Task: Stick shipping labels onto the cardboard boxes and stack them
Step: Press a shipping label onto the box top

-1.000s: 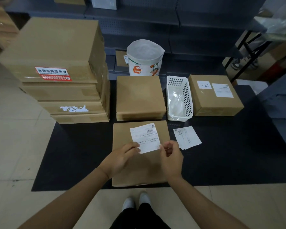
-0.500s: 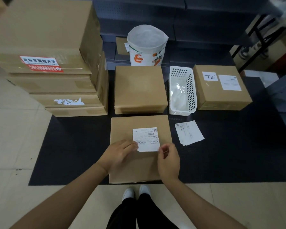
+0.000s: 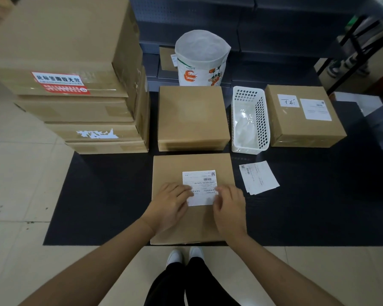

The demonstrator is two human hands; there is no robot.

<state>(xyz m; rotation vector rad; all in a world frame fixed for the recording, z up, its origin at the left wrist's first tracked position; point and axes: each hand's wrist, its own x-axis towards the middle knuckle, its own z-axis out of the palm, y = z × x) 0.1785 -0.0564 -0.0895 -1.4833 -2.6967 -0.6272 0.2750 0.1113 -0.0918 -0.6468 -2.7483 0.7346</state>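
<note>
Shipping label (image 3: 200, 187) lies flat on top of the near cardboard box (image 3: 191, 164), at the front of the black mat (image 3: 102, 195). Left hand (image 3: 170, 205) and right hand (image 3: 229, 208) both press it with straight fingers, gripping nothing. Spare labels (image 3: 259, 180) just right of box; labelled box (image 3: 303, 115) far right.

white basket (image 3: 249, 120), printed bag (image 3: 201, 59), black mat (image 3: 318, 206)

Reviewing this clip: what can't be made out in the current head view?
- Shipping label text: too small; both hands cover its lower corners.
- Tall box stack: top-left cut off by the frame edge.
- White basket contents: pale, unclear.
- Loose labels: count unclear, overlapped.
</note>
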